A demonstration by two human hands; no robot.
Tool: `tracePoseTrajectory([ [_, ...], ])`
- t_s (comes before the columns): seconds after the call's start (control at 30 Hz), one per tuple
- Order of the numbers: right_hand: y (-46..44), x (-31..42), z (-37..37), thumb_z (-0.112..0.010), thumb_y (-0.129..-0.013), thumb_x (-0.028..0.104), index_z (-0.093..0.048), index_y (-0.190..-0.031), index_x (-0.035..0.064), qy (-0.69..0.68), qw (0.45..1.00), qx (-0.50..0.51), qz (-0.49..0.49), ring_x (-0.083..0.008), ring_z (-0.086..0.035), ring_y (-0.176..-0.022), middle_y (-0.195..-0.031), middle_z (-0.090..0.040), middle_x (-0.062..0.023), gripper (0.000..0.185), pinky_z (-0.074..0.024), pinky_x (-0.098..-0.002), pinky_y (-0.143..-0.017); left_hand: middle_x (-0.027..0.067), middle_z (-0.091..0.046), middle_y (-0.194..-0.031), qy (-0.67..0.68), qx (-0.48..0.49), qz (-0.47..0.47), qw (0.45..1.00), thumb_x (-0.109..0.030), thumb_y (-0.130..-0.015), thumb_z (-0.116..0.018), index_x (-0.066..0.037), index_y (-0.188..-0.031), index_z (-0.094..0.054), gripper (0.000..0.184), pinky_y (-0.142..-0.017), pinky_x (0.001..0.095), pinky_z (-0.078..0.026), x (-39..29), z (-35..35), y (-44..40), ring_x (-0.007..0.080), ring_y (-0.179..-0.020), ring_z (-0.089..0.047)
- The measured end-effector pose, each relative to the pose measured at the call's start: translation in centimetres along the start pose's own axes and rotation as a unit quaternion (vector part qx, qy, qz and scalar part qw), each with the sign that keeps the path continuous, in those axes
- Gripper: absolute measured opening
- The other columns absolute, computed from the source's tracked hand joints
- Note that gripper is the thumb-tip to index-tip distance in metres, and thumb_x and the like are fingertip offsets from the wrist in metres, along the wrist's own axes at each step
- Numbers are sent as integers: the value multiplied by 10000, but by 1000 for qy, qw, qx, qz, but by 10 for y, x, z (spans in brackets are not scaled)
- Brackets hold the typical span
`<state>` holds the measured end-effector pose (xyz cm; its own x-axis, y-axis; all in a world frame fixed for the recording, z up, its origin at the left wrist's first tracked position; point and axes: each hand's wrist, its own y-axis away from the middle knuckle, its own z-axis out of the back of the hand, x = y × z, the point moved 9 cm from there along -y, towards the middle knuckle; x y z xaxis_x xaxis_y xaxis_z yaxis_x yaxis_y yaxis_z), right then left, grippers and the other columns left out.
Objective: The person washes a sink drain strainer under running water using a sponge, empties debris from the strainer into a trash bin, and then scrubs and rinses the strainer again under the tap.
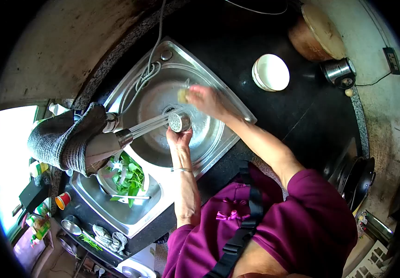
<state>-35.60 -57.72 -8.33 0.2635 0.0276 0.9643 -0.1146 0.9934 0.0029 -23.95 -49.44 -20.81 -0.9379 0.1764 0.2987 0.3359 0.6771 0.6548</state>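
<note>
Purple clothing [316, 217], crossed by a black strap [239, 238], occupies the lower foreground. Beyond it, both hands are positioned over the large basin [151, 99] of a stainless-steel sink set in the black desk [320, 111].

Left hand [180, 137]: closed around the near side of a metal piece [178, 122] with a perforated face. The perforated face is turned toward the faucet [124, 136], whose streams of water [151, 126] run to the piece. A bracelet [182, 169] encircles the left wrist.

Right hand [202, 99]: fingers closed on a yellowish piece [182, 96], held just beyond the metal piece and apart from it. This hand is blurred; exact finger placement cannot be determined.

Small basin [149, 214]: contains a light-coloured perforated container [107, 185] with green leaves [130, 176]. A slim bar [130, 197] lies across the near part of the leaves.

Faucet area: a gray cloth [56, 143] is draped over the faucet body. A gray hose [150, 74] runs down into the large basin in loops.

Desk, right of the sink: white bowl [274, 73], standing upright. Farther back: a large brown vessel [309, 39] with a pale lid [323, 30], beside a metal appliance [339, 73].

Desk, left of the small basin: red cup [63, 200], tilted. Nearer the bottom edge: round strainer [71, 225], green stalks [91, 242] and a crumpled cloth [111, 238].
</note>
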Motion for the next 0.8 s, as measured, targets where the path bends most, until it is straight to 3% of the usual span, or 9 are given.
tracePoseTrajectory([
  [0.07, 27, 21, -18, -569, -775, 149, -568, -853, 8, 135, 987, 76, 47, -230, -572, -763, -816, -572, -115, 162, -455, -353, -639, 147, -597, -998, -29, -37, -26, 999, -185, -865, -368, -9, -1009, -553, 294, -802, 422, -491, 0, -1, 4, 278, -911, -591],
  [0.1, 34, 32, -16, -555, -758, 152, -558, -828, 1, 133, 988, 25, 78, -296, -554, -765, -799, -543, -138, 166, -452, -377, -655, 147, -598, -997, -56, -72, -50, 995, -189, -866, -368, -12, -1014, -552, 295, -803, 414, -493, 2, -1, 6, 276, -910, -591],
  [0.23, -4, 6, -30, -525, -734, 111, -564, -799, -6, 136, 989, 62, 16, -335, -547, -778, -794, -548, -167, 140, -450, -392, -673, 142, -593, -998, -99, -49, -67, 992, -196, -863, -354, -9, -1028, -534, 307, -802, 415, -495, 8, 0, 6, 278, -918, -585],
  [0.27, -8, -6, -32, -516, -732, 100, -558, -772, -13, 131, 985, 94, -61, -336, -548, -753, -762, -543, -172, 127, -447, -399, -655, 135, -588, -1010, -57, -38, -53, 996, -217, -870, -340, -18, -1049, -525, 325, -810, 419, -490, 7, 1, 1, 279, -934, -577],
  [0.37, 6, 32, -20, -508, -742, 106, -546, -746, -14, 165, 982, 52, 80, -336, -548, -725, -755, -541, -166, 126, -444, -400, -631, 137, -583, -1012, -154, -50, -74, 984, -244, -878, -333, -19, -1053, -518, 340, -820, 420, -484, 7, -15, 13, 279, -945, -570],
  [0.53, 45, 30, -14, -506, -753, 97, -537, -786, 5, 140, 990, 10, 13, -324, -554, -729, -802, -552, -143, 102, -445, -414, -641, 115, -590, -1003, -168, -44, -112, 978, -260, -874, -325, -18, -1037, -526, 354, -798, 412, -485, -4, -11, 14, 268, -936, -573],
  [0.63, 12, 29, -15, -547, -740, 133, -559, -812, -14, 189, 978, -1, 89, -314, -564, -719, -741, -560, -141, 164, -449, -379, -627, 100, -601, -979, -270, -23, -87, 959, -271, -868, -339, -15, -996, -547, 354, -798, 382, -488, 10, -14, 13, 254, -916, -581],
  [0.7, -9, 9, -34, -541, -752, 125, -570, -807, -11, 171, 979, 86, 75, -272, -582, -685, -725, -585, -151, 149, -458, -354, -611, 105, -614, -942, -247, -5, -62, 967, -274, -840, -396, -25, -957, -574, 328, -798, 381, -485, 11, -7, 8, 249, -891, -590],
  [0.8, -18, 9, -6, -522, -789, 122, -588, -799, -8, 79, 994, 55, 55, -209, -592, -668, -735, -616, -147, 146, -463, -322, -588, 101, -617, -921, -227, -29, -51, 972, -299, -791, -480, -46, -970, -577, 324, -768, 414, -488, 13, 3, 12, 261, -863, -597],
])
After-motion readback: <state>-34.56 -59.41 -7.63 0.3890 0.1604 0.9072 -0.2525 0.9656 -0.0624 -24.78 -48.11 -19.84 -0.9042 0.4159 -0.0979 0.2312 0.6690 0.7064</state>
